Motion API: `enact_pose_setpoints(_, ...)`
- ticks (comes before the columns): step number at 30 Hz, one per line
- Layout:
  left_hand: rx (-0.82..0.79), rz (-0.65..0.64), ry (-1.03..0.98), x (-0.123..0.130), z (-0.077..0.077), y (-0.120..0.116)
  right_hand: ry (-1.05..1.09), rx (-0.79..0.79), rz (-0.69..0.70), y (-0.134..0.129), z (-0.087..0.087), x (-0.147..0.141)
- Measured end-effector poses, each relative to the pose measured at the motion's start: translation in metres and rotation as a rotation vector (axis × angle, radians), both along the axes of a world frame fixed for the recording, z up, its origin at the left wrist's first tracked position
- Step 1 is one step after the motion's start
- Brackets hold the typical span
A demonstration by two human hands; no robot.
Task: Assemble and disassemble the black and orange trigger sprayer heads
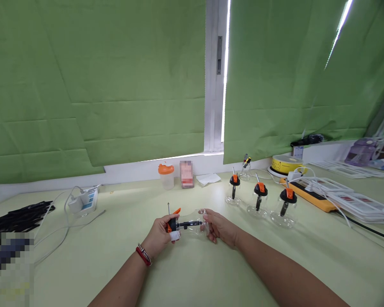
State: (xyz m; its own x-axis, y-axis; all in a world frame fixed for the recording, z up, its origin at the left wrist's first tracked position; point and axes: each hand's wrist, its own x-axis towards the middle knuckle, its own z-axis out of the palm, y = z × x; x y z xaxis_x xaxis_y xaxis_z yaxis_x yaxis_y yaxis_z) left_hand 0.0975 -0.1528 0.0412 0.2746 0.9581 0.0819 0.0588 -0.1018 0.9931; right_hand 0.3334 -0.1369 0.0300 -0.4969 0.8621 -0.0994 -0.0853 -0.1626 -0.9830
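A clear bottle [195, 218] with a wide base lies on its side between my hands, above the table. Its black-and-orange cap has a thin metal spout, and a dark stem runs inside. My left hand [162, 232], with white tape on a finger, is closed around the cap end at the left. At the right, my right hand [220, 226] grips the bottle's wide base between thumb and fingers. Three similar bottles stand upright to the right: the nearest to the window [233, 192], a middle one [258, 198] and a right one [284, 204].
An orange-lidded cup [167, 177], a blurred pink box [187, 175] and a white paper [208, 179] sit by the window. Cables and a power strip [91, 200] are at left, beside black strips [22, 215]. At right are a yellow round case [284, 164] and flat white panels [361, 200].
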Motion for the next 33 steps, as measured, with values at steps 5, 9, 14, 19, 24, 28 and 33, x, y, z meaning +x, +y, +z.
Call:
enact_pose_setpoints(5, 0.019, -0.005, 0.012, -0.001, 0.0, 0.0, -0.003, -0.019, 0.004, 0.0, 0.0, 0.0)
enact_pose_setpoints(9, 0.025, -0.005, 0.016, -0.001, 0.0, 0.0, 0.009, -0.015, 0.017, 0.0, 0.0, 0.0)
enact_pose_setpoints(14, 0.061, -0.021, 0.055, 0.0, 0.001, -0.001, 0.011, -0.037, 0.006, 0.001, 0.0, 0.001)
enact_pose_setpoints(19, 0.267, 0.019, 0.037, 0.002, 0.006, -0.008, 0.121, -0.135, 0.124, -0.003, 0.0, -0.006)
enact_pose_setpoints(24, 0.327, 0.058, -0.028, 0.006, 0.007, -0.014, 0.135, -0.081, 0.193, -0.01, -0.006, -0.019)
enact_pose_setpoints(28, 0.301, 0.063, -0.069, 0.012, 0.004, -0.016, -0.006, 0.023, 0.153, -0.014, -0.013, -0.026)
enact_pose_setpoints(33, 0.258, 0.091, -0.048, 0.019, 0.005, -0.019, -0.404, 0.395, 0.079, -0.019, -0.017, -0.037)
